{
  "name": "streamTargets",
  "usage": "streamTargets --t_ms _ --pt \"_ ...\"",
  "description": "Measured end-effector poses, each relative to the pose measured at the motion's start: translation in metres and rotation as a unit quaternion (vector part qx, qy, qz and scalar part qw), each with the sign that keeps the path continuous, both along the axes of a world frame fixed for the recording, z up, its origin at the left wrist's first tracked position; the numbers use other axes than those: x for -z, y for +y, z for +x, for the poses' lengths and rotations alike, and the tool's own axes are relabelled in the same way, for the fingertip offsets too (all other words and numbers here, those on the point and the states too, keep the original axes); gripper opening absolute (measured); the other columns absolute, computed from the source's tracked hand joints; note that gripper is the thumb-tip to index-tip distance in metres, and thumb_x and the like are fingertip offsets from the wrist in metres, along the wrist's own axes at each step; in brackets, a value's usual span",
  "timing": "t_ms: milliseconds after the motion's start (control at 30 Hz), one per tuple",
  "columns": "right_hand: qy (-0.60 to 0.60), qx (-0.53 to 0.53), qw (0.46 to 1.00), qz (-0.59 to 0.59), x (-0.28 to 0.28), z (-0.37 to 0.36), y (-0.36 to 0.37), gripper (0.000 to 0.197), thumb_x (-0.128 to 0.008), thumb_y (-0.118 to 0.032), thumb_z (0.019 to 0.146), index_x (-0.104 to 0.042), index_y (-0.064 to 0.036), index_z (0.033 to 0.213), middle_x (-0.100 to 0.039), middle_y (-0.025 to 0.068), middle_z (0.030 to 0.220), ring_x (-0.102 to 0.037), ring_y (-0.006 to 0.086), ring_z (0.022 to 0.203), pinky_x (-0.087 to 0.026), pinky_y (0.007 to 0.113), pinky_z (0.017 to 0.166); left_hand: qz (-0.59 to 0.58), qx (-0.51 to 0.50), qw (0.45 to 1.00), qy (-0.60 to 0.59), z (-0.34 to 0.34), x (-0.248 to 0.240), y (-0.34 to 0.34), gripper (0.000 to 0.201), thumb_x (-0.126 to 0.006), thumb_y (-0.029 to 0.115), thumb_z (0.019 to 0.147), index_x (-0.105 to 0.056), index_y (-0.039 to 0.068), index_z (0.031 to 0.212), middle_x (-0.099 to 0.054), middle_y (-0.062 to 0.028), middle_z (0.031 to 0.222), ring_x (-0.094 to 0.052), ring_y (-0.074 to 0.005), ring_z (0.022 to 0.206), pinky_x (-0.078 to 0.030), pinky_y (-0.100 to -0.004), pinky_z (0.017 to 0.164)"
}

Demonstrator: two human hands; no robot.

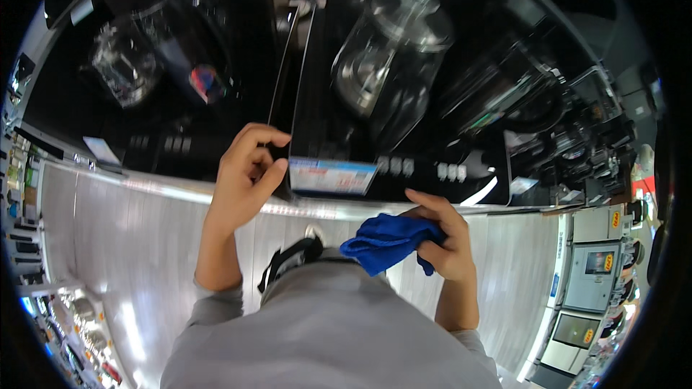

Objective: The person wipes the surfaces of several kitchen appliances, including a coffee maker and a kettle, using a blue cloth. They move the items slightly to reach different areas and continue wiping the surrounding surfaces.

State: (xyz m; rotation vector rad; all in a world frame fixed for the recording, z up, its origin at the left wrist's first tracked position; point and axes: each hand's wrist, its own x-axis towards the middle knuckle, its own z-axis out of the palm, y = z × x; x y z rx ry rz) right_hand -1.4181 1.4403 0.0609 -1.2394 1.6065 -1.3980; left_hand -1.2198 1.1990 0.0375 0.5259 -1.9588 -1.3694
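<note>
My right hand (448, 241) is closed around a crumpled blue cloth (393, 240), in front of the counter's near edge. My left hand (250, 173) has its thumb and index finger apart and curved, at the near left corner of a black glossy panel (324, 126). Its thumb tip comes up to the left end of a white and blue price card (331, 177), and whether it touches is hard to tell. The card lies along the panel's front edge. Farther back on that panel stands a clear glass pot or jug (371, 65), mirrored in the black surface.
To the left is another black panel (238, 112) with a clear glass vessel (124, 65), past a narrow gap. A second card (101, 150) sits at its front. Several white appliances (591, 274) line the right side. Shelves of goods (79, 324) stand at lower left.
</note>
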Motion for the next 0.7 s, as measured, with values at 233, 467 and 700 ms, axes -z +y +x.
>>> streamTargets --t_ms 233,467,700 --pt "0.387 0.207 0.865 -0.243 -0.079 -0.027 -0.038 0.053 -0.054 0.013 0.069 -0.059 0.0009 0.121 -0.060 0.0182 0.117 -0.060 0.0284 0.107 -0.044 0.033 0.095 -0.183 -0.015 0.983 0.018 -0.053 -0.076 0.016 0.016 -0.066 0.010 0.085 -0.064 0.003 0.099 -0.063 -0.0110 0.092 -0.064 -0.0217 0.081 -0.050 -0.0288 0.066" --pt "0.644 0.196 0.714 -0.192 -0.089 -0.038 -0.120 0.052 -0.066 0.002 0.065 -0.062 -0.0057 0.117 -0.060 0.0110 0.118 -0.058 0.0290 0.106 -0.047 0.037 0.088 -0.246 0.052 0.949 -0.189 -0.104 -0.096 0.025 0.039 -0.063 0.034 0.089 -0.065 -0.005 0.085 -0.062 -0.0157 0.067 -0.061 -0.0275 0.060 -0.047 -0.0346 0.058" --pt "0.691 0.171 0.676 -0.189 -0.109 -0.029 -0.163 0.042 -0.064 -0.002 0.069 -0.063 -0.0017 0.112 -0.064 0.0145 0.112 -0.063 0.0280 0.099 -0.050 0.038 0.086 -0.157 0.102 0.970 -0.158 -0.115 -0.087 0.019 0.035 -0.064 0.029 0.086 -0.065 -0.003 0.071 -0.058 -0.0149 0.055 -0.059 -0.0322 0.052 -0.046 -0.0397 0.055"
